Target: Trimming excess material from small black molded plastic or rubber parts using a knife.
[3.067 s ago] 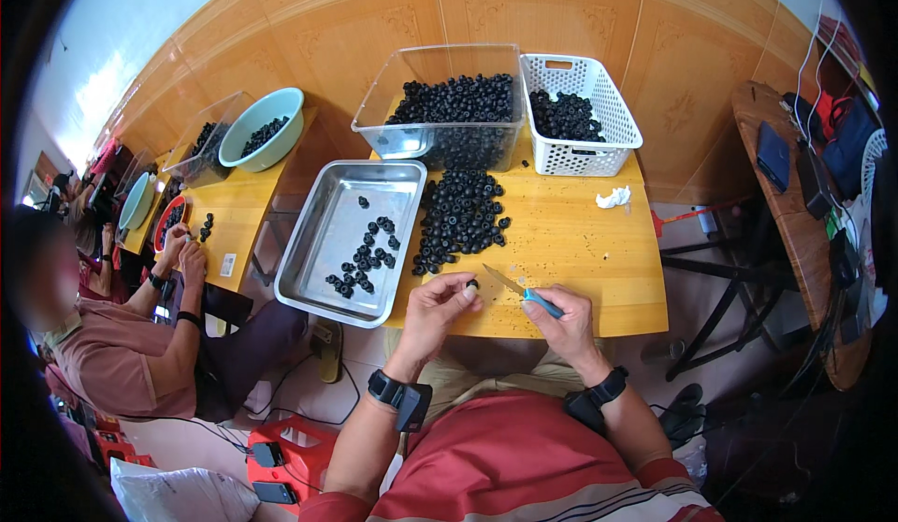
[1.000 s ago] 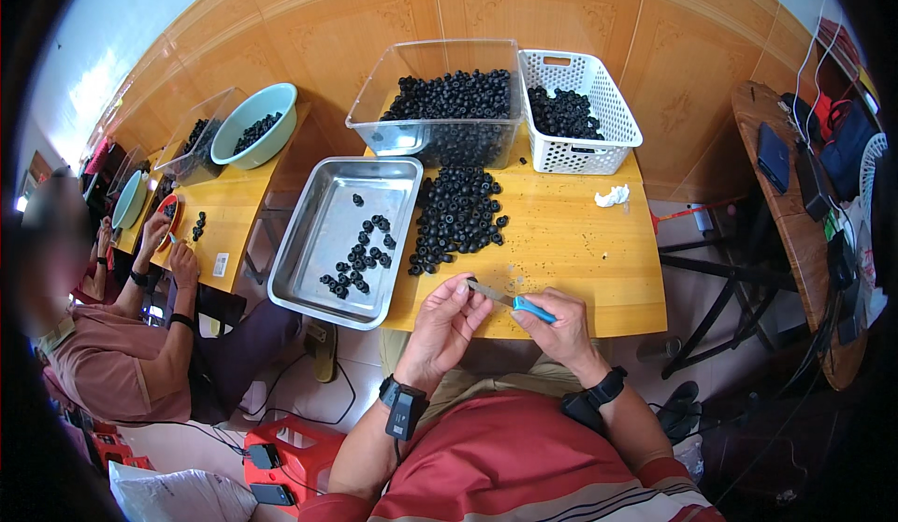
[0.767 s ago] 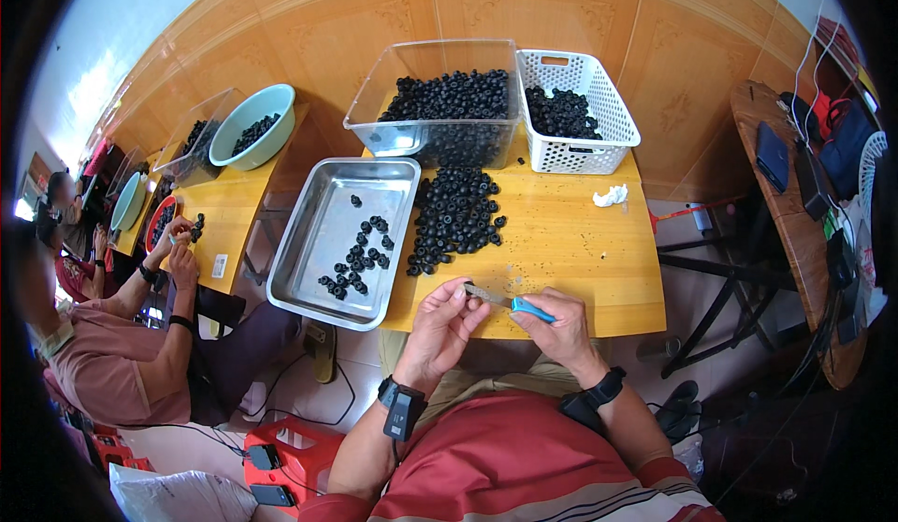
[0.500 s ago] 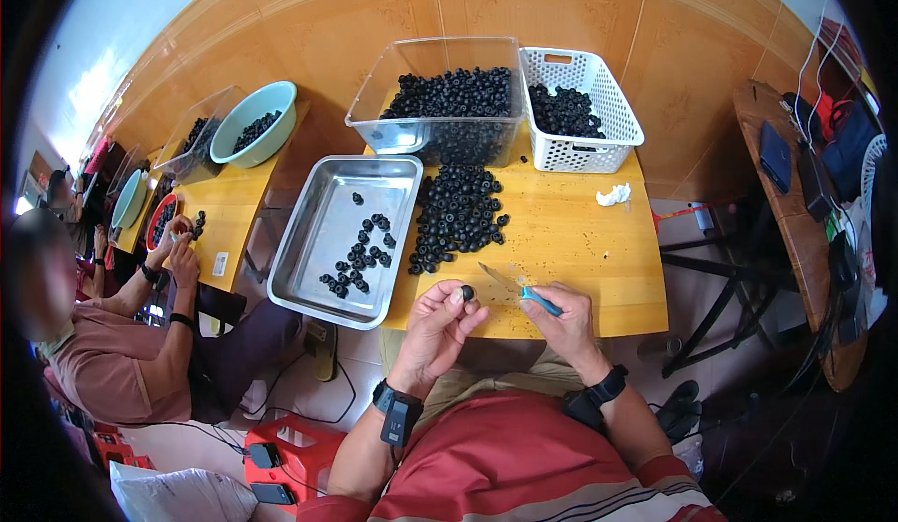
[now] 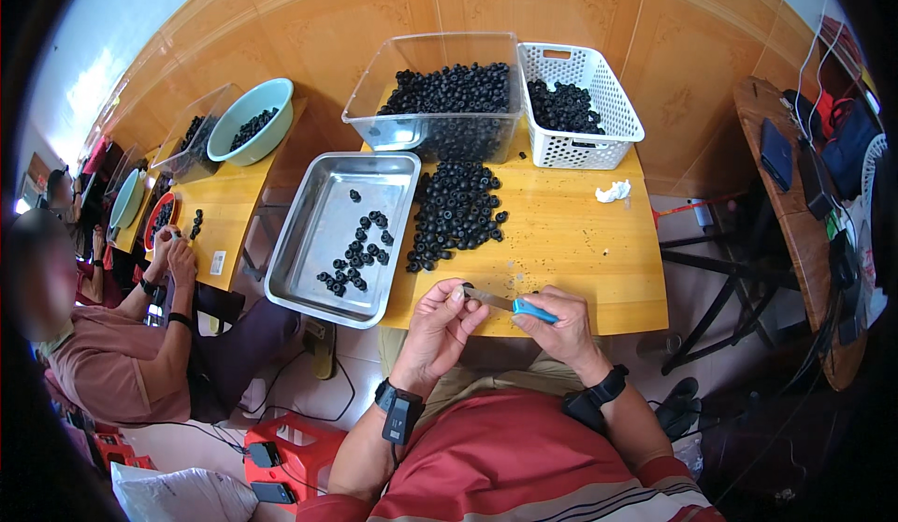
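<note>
Over the table's front edge, my left hand (image 5: 432,327) pinches a small round black part (image 5: 467,289) between thumb and fingers. My right hand (image 5: 569,329) grips a knife (image 5: 535,311) by its blue handle. The blade points left, and its tip lies at the black part, which it partly covers; whether it cuts in I cannot tell. Just beyond my hands, a heap of black ring-shaped parts (image 5: 455,211) rests on the wooden table (image 5: 571,232). Left of the heap, a shallow metal tray (image 5: 311,232) holds several similar parts.
A clear plastic bin (image 5: 374,87) and a white perforated basket (image 5: 587,152), both with black parts, stand at the back. White crumpled tissue (image 5: 614,192) and dark crumbs lie on the right. At left, a person (image 5: 131,354) works at another table. A red stool (image 5: 297,452) stands below.
My right hand has shifted slightly left, bringing the knife blade from pointing up and away round to the black part in my left hand. My left hand has barely moved.
</note>
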Action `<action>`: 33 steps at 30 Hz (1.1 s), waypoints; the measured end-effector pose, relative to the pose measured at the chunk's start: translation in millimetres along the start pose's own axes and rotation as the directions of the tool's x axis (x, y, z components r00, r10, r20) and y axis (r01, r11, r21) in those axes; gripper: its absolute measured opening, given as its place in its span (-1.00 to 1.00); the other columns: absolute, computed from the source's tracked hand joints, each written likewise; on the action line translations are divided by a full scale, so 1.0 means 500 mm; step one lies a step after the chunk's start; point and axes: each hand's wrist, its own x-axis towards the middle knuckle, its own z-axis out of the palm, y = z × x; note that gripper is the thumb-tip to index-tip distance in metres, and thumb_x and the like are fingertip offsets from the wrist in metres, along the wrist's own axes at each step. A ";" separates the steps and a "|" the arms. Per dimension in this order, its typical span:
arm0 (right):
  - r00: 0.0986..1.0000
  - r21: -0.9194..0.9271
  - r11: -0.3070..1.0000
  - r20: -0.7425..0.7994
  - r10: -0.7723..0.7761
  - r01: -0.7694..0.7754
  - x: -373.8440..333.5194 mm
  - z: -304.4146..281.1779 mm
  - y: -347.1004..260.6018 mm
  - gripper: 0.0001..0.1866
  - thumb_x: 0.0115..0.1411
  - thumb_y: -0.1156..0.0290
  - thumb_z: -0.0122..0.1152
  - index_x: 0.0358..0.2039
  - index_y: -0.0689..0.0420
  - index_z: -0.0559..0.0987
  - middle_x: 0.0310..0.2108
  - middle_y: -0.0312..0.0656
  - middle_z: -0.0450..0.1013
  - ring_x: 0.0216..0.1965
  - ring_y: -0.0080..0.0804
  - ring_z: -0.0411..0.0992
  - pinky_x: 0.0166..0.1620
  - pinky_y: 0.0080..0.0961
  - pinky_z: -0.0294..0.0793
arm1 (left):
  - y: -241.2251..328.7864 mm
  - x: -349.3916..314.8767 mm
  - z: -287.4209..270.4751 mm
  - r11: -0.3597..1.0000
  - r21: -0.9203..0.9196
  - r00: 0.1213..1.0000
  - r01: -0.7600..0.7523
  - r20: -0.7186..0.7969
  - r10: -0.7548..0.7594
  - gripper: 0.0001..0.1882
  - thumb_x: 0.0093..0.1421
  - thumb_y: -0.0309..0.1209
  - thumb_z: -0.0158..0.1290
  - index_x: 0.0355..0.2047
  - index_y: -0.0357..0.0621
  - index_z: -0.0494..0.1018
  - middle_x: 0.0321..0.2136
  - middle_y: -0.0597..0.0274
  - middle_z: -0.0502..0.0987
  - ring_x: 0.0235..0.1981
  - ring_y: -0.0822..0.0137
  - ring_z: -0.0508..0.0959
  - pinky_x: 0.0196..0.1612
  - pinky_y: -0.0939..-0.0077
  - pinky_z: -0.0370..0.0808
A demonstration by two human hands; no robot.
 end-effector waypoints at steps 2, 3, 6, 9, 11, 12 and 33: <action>1.000 -0.004 1.000 0.000 -0.007 0.007 0.002 0.000 -0.006 -0.67 0.18 0.27 0.50 -0.21 0.30 0.71 -0.49 -0.07 0.54 -0.51 -0.29 0.51 -0.42 -0.43 0.45 | -0.001 -0.001 -0.002 1.000 -0.012 1.000 0.002 -0.011 -0.002 -0.83 0.40 -0.49 0.10 -0.02 -0.16 0.52 -0.24 0.26 0.63 -0.20 0.40 0.66 0.06 0.33 0.70; 1.000 -0.009 1.000 -0.001 -0.015 0.015 0.004 0.000 -0.008 -0.68 0.19 0.28 0.50 -0.21 0.29 0.71 -0.50 -0.08 0.53 -0.52 -0.29 0.49 -0.42 -0.43 0.44 | 0.000 -0.003 -0.002 1.000 -0.012 1.000 0.001 -0.012 -0.001 -0.83 0.40 -0.49 0.10 -0.02 -0.16 0.52 -0.24 0.26 0.63 -0.20 0.40 0.66 0.06 0.33 0.70; 1.000 -0.045 0.999 0.006 0.031 -0.030 0.008 0.001 -0.003 -0.71 0.20 0.31 0.48 -0.22 0.29 0.71 -0.53 -0.12 0.50 -0.55 -0.36 0.44 -0.45 -0.44 0.40 | 0.004 -0.011 0.010 1.000 0.026 1.000 0.008 0.005 -0.008 -0.85 0.39 -0.48 0.12 -0.05 -0.17 0.53 -0.25 0.25 0.62 -0.21 0.37 0.66 0.05 0.34 0.70; 0.995 0.043 0.998 -0.080 0.052 -0.048 0.003 0.012 0.006 -0.74 0.21 0.33 0.47 -0.23 0.28 0.71 -0.56 -0.17 0.46 -0.56 -0.44 0.38 -0.46 -0.47 0.34 | 0.015 -0.021 0.033 0.999 0.043 1.000 0.015 0.006 -0.015 -0.87 0.38 -0.48 0.13 -0.09 -0.19 0.54 -0.26 0.23 0.62 -0.24 0.35 0.66 0.04 0.32 0.71; 0.995 0.047 0.997 -0.079 0.066 -0.062 0.003 0.010 0.003 -0.74 0.21 0.34 0.47 -0.22 0.28 0.71 -0.56 -0.19 0.45 -0.55 -0.48 0.37 -0.46 -0.48 0.32 | 0.035 -0.029 0.045 0.978 0.201 0.996 -0.055 -0.061 0.069 -0.86 0.36 -0.51 0.16 -0.09 -0.23 0.56 -0.26 0.23 0.63 -0.25 0.37 0.66 -0.01 0.36 0.70; 0.994 0.049 0.996 -0.078 0.081 -0.078 0.003 0.009 0.002 -0.75 0.22 0.34 0.46 -0.22 0.28 0.71 -0.57 -0.21 0.44 -0.55 -0.51 0.36 -0.46 -0.50 0.31 | 0.048 -0.031 0.044 0.977 0.203 0.995 -0.059 -0.062 0.073 -0.86 0.36 -0.51 0.16 -0.09 -0.23 0.56 -0.26 0.23 0.63 -0.25 0.37 0.66 -0.01 0.36 0.70; 0.990 0.074 0.991 -0.078 0.118 -0.112 -0.007 0.006 0.009 -0.73 0.22 0.32 0.45 -0.21 0.29 0.72 -0.48 -0.16 0.55 -0.47 -0.49 0.47 -0.38 -0.52 0.40 | 0.133 0.005 0.025 -0.870 0.483 0.840 -0.100 0.509 0.186 -0.69 0.15 -0.48 0.10 -0.08 -0.10 0.61 -0.06 0.24 0.60 0.21 0.02 0.39 0.34 -0.22 0.22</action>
